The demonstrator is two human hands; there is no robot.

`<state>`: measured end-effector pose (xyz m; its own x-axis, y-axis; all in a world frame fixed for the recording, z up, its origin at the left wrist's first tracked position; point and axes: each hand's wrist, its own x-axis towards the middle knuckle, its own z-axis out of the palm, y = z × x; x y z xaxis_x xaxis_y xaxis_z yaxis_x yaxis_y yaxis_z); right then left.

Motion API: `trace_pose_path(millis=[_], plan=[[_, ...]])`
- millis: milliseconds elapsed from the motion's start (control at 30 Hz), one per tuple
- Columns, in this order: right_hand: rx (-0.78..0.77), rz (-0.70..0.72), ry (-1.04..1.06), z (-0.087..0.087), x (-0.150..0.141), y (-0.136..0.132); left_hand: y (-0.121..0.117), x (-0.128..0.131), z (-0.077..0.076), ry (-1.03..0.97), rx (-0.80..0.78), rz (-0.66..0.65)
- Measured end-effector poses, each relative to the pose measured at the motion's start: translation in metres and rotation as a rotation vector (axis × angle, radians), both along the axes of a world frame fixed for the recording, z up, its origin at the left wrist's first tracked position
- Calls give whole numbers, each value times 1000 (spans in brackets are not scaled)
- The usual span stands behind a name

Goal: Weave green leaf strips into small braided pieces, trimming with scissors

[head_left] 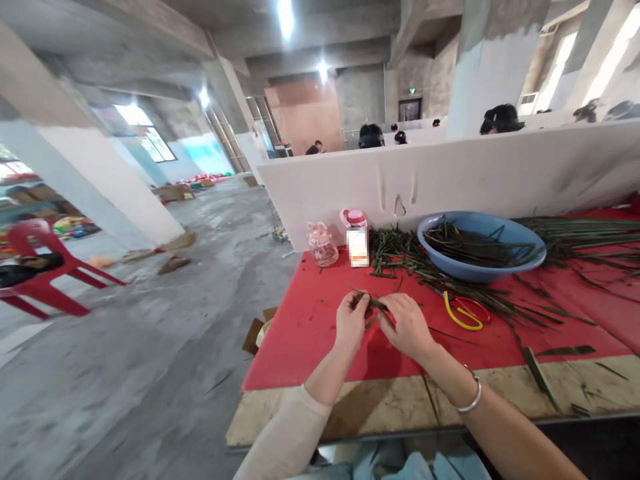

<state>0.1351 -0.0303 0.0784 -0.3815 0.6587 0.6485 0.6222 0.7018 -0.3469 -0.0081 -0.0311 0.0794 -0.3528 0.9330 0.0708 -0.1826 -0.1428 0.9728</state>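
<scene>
My left hand [351, 322] and my right hand [407, 325] meet over the red cloth [310, 333], both pinched on a small folded piece of green leaf strip [376, 305] held between them. A silver bangle [471, 399] circles my right wrist. More long green leaf strips [400, 257] lie in a heap just beyond my hands.
A blue basin [480, 270] holding leaf strips stands at the back right, yellow-and-red scissors [465, 312] beside it. Two pink bottles [323, 243] [356, 237] stand by the white partition [450, 173]. A red chair [45, 267] is far left. People sit beyond the partition.
</scene>
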Motion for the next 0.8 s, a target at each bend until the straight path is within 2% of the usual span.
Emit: trace_pose_path(millis=[167,233,333,433,533,600,700,800], plan=[[67,-150,-34,10,0,-18,-26,13,20,119,36,71],[87,-156,-27,12,-1,-19,-37,16,25,154,61,110],[93,-60,8,15,-5,-14,-50,16,30,156,95,98],[61,92,108,17,-6,-6,-60,11,35,139,155,-69],[-45,208,220,17,-2,3,-64,2,40,139,163,-202],[-180,244,295,18,1,8,-64,-4,41,176,164,-206],[-408,273,514,22,5,16,-59,-15,37,343,225,-66],[-492,283,747,36,11,23,-53,-24,27,532,255,70]])
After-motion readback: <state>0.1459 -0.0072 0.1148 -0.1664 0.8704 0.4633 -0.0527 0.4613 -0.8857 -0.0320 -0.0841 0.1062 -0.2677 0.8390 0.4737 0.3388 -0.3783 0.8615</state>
